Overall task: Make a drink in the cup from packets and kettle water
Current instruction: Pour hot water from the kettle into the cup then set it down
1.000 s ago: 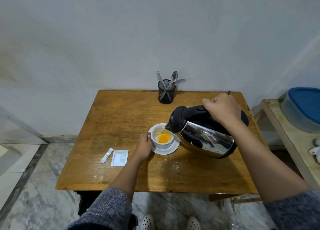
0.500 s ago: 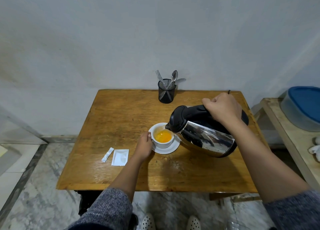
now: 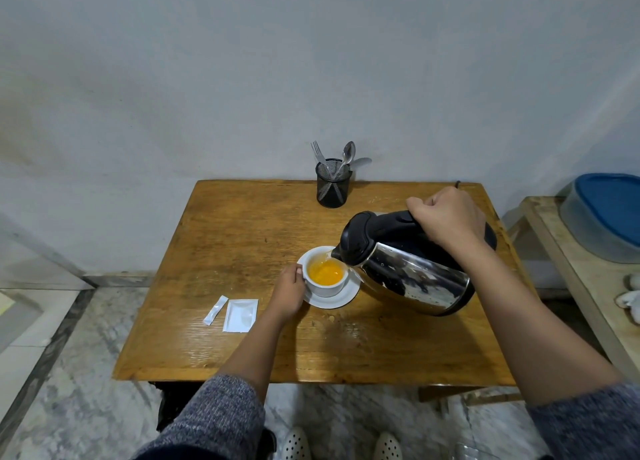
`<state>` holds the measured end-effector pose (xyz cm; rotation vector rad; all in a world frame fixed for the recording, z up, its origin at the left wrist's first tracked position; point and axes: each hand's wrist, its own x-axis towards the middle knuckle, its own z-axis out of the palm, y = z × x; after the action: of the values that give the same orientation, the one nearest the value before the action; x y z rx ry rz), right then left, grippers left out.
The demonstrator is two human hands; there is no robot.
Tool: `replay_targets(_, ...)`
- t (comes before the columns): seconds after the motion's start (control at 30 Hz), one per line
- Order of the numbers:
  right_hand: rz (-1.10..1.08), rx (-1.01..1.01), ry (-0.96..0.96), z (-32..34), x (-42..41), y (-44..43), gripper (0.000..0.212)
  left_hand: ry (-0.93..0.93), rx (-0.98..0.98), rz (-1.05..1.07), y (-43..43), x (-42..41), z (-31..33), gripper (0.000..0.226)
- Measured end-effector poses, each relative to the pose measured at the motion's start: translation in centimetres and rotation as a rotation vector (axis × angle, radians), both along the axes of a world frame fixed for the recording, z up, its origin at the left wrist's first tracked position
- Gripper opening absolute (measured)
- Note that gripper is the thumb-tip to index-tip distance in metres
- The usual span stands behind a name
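A white cup (image 3: 325, 286) holding orange liquid stands on a white saucer (image 3: 341, 300) near the middle of the wooden table (image 3: 242, 238). My left hand (image 3: 289, 291) grips the cup's left side. My right hand (image 3: 446, 219) is closed on the black handle of a steel kettle (image 3: 412, 279), which is tilted left with its spout over the cup's rim. Two white packets, a narrow one (image 3: 215, 310) and a square one (image 3: 241, 315), lie flat on the table left of my left hand.
A black mesh holder (image 3: 332, 187) with a fork and spoons stands at the table's back edge by the wall. A side table (image 3: 568, 269) on the right carries a blue-lidded container (image 3: 609, 213). A cord end (image 3: 458, 183) shows at the back right.
The orange liquid in the cup has risen while the kettle stays tilted over it. Both hands hold their places.
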<state>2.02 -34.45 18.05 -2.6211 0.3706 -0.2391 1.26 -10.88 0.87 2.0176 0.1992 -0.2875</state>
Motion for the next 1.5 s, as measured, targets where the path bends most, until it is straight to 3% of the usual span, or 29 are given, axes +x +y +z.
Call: replay_targets(1.5, 0.007, 0.020, 0.015, -0.1, -0.3, -0.3, 0.043, 0.001, 0.014, 0.021, -0.7, -0.1, 0.8, 0.030)
